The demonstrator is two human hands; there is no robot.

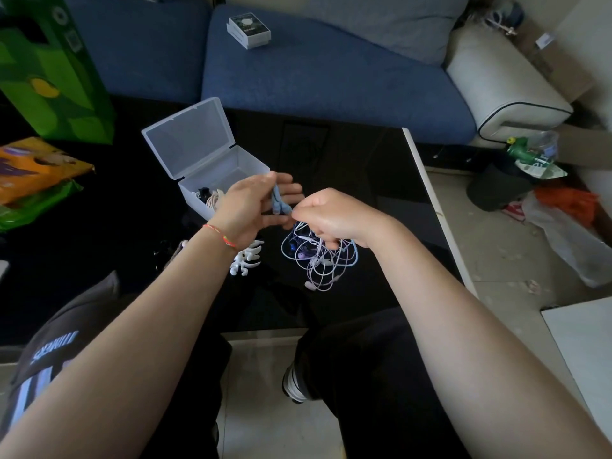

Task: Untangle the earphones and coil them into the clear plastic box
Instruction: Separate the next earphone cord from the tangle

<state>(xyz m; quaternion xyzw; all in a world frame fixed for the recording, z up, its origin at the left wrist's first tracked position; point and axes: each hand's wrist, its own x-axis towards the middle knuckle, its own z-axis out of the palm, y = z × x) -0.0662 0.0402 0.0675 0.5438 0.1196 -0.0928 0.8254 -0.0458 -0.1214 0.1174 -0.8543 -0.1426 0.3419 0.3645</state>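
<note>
I judge the untangling step in hand: my left hand (255, 207) pinches the pale blue earbud pair (277, 204) between thumb and fingers, while my right hand (331, 217) is clenched around the tangled bundle of light blue and lilac earphone cords (318, 260), lifted above the black glossy table (364, 160) near its front edge. The clear plastic hinged box (228, 170), lid open, stands just beyond my left hand and holds some coiled cords. Next, I must draw the blue cord free of the loops.
</note>
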